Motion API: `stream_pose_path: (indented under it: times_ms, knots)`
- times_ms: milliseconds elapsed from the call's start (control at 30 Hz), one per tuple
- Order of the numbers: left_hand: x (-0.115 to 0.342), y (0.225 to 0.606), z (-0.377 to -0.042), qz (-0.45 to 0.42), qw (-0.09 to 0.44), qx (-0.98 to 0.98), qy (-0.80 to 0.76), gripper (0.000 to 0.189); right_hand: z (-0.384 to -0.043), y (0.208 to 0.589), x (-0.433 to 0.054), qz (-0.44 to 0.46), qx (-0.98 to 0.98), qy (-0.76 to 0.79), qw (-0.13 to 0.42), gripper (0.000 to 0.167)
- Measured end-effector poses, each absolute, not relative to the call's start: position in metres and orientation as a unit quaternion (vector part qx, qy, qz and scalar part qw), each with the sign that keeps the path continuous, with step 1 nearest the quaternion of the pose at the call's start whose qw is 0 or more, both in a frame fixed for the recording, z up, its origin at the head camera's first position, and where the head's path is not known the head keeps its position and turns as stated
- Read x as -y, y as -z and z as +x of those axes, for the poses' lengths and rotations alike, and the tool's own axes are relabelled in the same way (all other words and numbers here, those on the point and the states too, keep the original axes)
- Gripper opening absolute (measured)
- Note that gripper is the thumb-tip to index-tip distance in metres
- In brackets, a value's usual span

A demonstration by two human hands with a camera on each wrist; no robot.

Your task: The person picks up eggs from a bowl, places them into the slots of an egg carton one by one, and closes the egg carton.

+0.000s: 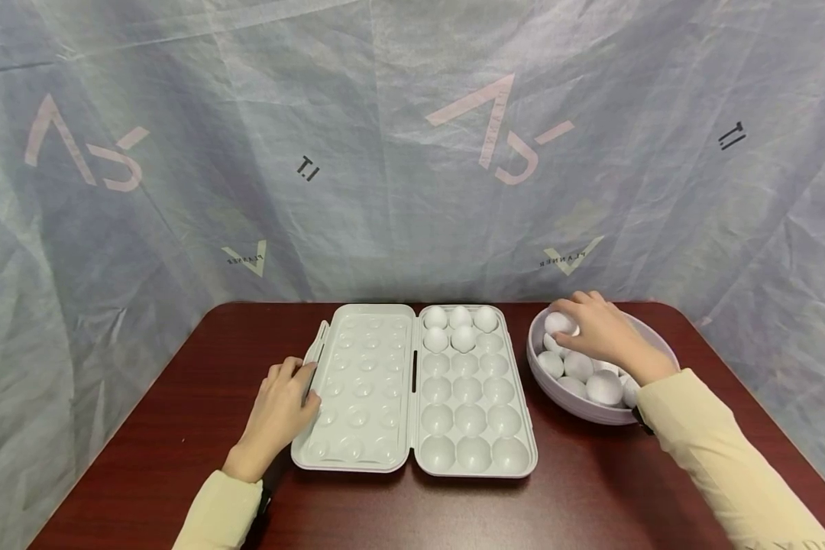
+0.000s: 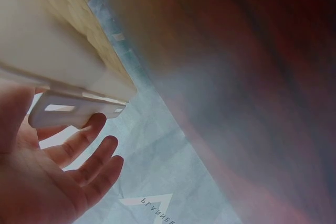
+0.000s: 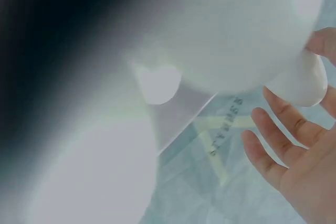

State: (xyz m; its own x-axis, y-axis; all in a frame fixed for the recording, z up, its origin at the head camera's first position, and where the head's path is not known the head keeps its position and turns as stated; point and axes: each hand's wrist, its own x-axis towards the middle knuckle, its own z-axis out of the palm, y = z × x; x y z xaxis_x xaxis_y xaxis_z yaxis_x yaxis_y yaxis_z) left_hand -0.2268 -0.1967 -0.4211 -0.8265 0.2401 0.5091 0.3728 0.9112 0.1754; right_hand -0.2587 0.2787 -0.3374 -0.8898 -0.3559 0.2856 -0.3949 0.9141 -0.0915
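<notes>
A white plastic egg box (image 1: 414, 443) lies unfolded on the table, its lid half (image 1: 364, 397) on the left and hollowed half on the right. Several white eggs (image 1: 460, 317) sit in the two farthest rows of hollows. My left hand (image 1: 279, 405) grips the lid's left edge; in the left wrist view a fingertip touches the slotted latch flap (image 2: 79, 111). Inside the rim of the lilac bowl (image 1: 557, 393), my right hand (image 1: 608, 336) pinches an egg (image 3: 302, 85) between thumb and fingers. More eggs (image 1: 603, 388) lie heaped below it.
The dark red wooden table (image 1: 412, 512) carries the box and bowl. A grey printed cloth (image 1: 385, 191) hangs just behind the table's far edge. The bowl stands a little to the right of the egg box.
</notes>
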Motion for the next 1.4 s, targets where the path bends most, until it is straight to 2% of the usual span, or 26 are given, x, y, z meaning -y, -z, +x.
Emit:
stream_pose_path:
  times_ms: [267,667,1033,1400]
  knots:
    - [0.197,0.421,-0.227,-0.165,0.248,0.945,0.132,0.037,-0.264,0.332,-0.254,0.196,0.968,-0.087,0.131,0.04]
    - [0.197,0.421,-0.226,-0.164,0.248,0.945,0.134,0.038,-0.267,0.328,-0.213,0.255,0.954,-0.063,0.142,0.036]
    - [0.196,0.421,-0.227,-0.162,0.243,0.947,0.134,0.038,-0.28,0.335,-0.189,0.224,0.97,-0.051,0.086,0.041]
    - [0.197,0.421,-0.226,-0.16,0.236,0.949,0.136,0.038,-0.297,0.353,-0.182,0.202,0.977,-0.041,0.056,0.041]
